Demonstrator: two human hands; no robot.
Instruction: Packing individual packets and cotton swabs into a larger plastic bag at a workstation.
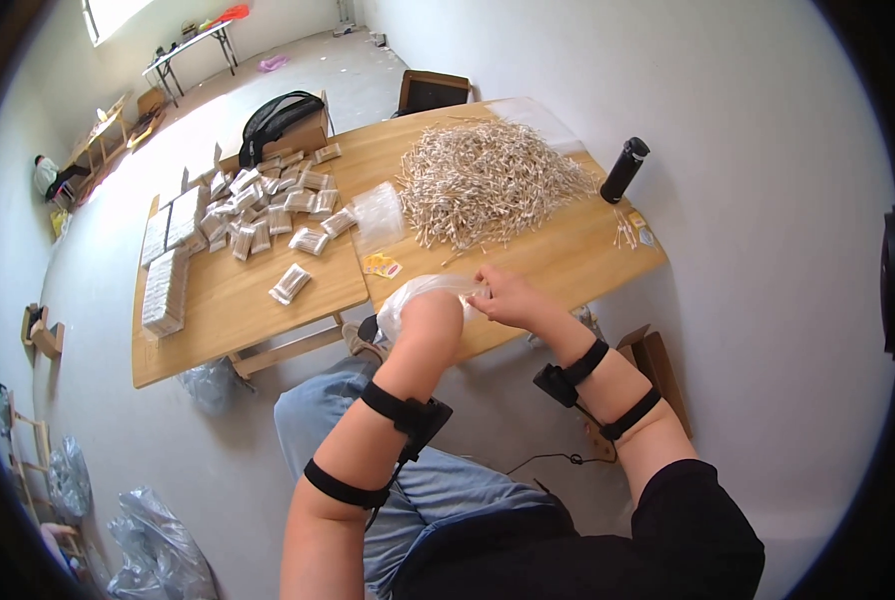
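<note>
Near the table's front edge, a translucent plastic bag (408,293) surrounds or covers the front of my left hand (435,312). The fingers of that hand are hidden, so I cannot make out their pose. My right hand (509,298) is closed, its thumb and fingers pinching the bag's right-hand edge. Just beyond both hands spreads a large heap of loose cotton swabs (493,180). Between the heap and the packs lies a stack of flat clear bags (379,215). Small yellow and white labels (381,265) rest close to the plastic bag.
Several filled swab packs (290,284) lie on the table's left half, beside neatly stacked packs (165,292). A black bottle (625,170) stands at the right edge, by a few stray swabs (625,233). Behind are a cardboard box (313,133) and a black mesh bag (278,120).
</note>
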